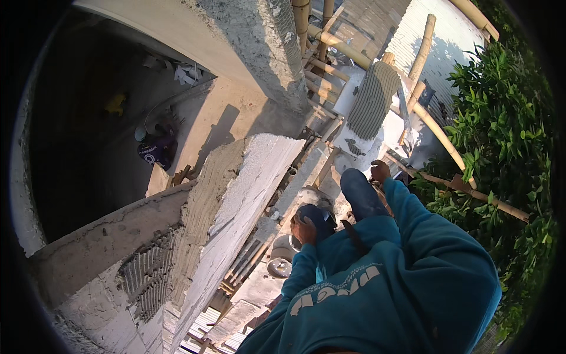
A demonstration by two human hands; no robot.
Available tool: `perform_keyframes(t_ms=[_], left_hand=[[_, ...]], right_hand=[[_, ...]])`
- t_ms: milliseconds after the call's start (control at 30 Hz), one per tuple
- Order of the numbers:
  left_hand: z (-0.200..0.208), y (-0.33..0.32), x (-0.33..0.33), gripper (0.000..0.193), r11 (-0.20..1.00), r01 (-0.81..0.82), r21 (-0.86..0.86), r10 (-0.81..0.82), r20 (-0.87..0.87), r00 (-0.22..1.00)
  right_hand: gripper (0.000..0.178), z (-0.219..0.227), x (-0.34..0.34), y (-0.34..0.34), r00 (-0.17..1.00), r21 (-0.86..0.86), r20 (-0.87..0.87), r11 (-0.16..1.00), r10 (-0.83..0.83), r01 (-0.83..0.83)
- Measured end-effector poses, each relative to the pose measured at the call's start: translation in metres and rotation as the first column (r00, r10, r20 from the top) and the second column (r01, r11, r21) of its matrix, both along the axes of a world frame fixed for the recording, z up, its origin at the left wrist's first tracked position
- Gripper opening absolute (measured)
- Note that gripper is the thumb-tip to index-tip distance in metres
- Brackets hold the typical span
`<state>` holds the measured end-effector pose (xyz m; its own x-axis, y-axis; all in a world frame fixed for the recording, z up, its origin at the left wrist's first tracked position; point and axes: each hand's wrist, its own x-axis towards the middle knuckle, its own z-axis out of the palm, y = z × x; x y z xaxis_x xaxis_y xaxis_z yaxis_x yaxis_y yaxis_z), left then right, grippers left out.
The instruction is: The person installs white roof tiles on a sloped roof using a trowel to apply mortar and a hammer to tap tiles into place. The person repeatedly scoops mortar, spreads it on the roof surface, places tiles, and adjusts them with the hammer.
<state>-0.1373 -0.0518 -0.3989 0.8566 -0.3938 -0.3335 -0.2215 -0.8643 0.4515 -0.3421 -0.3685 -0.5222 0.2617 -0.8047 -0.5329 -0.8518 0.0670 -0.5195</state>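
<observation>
My left hand lies against my bent left knee, its fingers spread over the dark trousers and nothing seen in them. Beside my right knee, my right hand hangs close to the scaffold edge; its fingers are bent and partly turned away, so their grip is unclear. Just beyond it lies a pale panel with a patch of combed grey mortar on top. A long metal straightedge lies along that panel's right side. To my left, a wall face carries ridged mortar.
Bamboo poles form scaffolding ahead and to the right, beside leafy branches. A bucket stands left of my arm. Below left, another person is inside a dark room. A concrete column rises ahead.
</observation>
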Motion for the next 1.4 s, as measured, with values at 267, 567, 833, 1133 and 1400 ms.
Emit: perform_keyframes(t_ms=[267, 567, 833, 1133, 1400], left_hand=[[-0.017, -0.004, 0.018, 0.043, 0.965, 0.250, -0.078, -0.261, -0.199, 0.945], [-0.217, -0.146, 0.090, 0.069, 0.958, 0.256, -0.129, -0.285, -0.519, 0.806], [-0.311, -0.344, 0.100, 0.101, 0.888, 0.424, -0.175, -0.436, -0.614, 0.658], [-0.405, -0.372, 0.089, 0.119, 0.940, 0.297, -0.166, -0.289, -0.850, 0.440], [-0.399, -0.397, 0.092, 0.108, 0.951, 0.174, -0.255, -0.277, -0.954, 0.115]], right_hand=[[0.036, 0.013, -0.080, 0.042, 0.989, 0.113, -0.090, 0.986, -0.113, 0.123], [0.031, -0.079, -0.055, 0.012, 0.914, 0.303, 0.090, 0.885, -0.396, 0.353], [0.037, -0.143, -0.042, -0.030, 0.677, 0.486, 0.165, 0.657, -0.717, 0.576], [0.049, -0.188, -0.033, -0.072, 0.579, 0.625, 0.095, 0.502, -0.810, 0.598], [0.061, -0.235, -0.005, -0.094, 0.317, 0.679, 0.243, 0.394, -0.917, 0.620]])
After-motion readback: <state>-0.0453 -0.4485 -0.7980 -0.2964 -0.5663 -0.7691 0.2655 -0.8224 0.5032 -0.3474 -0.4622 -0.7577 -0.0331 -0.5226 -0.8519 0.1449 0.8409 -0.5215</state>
